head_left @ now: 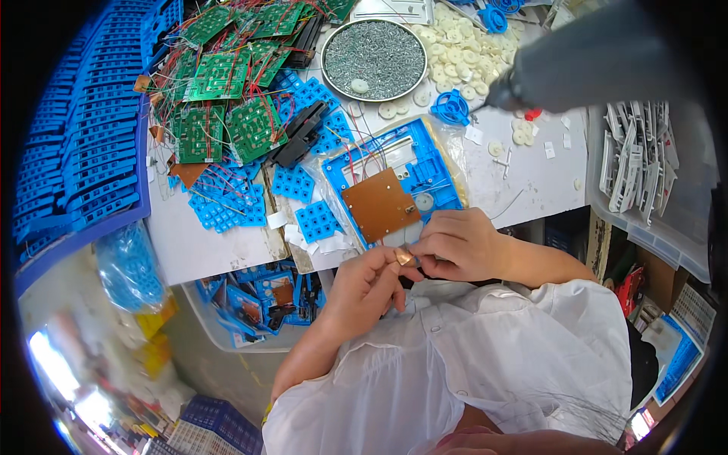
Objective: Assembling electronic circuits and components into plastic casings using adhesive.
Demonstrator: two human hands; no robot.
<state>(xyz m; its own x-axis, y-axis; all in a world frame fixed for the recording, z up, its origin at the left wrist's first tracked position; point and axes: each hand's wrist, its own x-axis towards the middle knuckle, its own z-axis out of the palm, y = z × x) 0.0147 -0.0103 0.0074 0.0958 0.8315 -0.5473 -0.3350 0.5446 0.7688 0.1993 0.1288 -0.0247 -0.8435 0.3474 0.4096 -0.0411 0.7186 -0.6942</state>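
Close to my body at the table's front edge, my left hand [368, 290] pinches a small, shiny copper-coloured piece [405, 258] between its fingertips. Right beside it, my right hand [462, 246] is closed, its thumb and fingers pressed together at the piece's edge; what they grip is too small to make out. Just beyond both hands lies a blue plastic housing [436, 163], open side up on a clear bag. A brown circuit board [381, 203] rests tilted over its near left part, with thin red and dark wires running from it into the housing.
Green circuit boards [218, 74] with wires pile up at the back left, beside blue keypad pieces [227, 208]. A round tray of screws [374, 59] and cream plastic wheels [462, 45] sit at the back. A dark grey tool [591, 61] hangs blurred at upper right. Bins flank the table.
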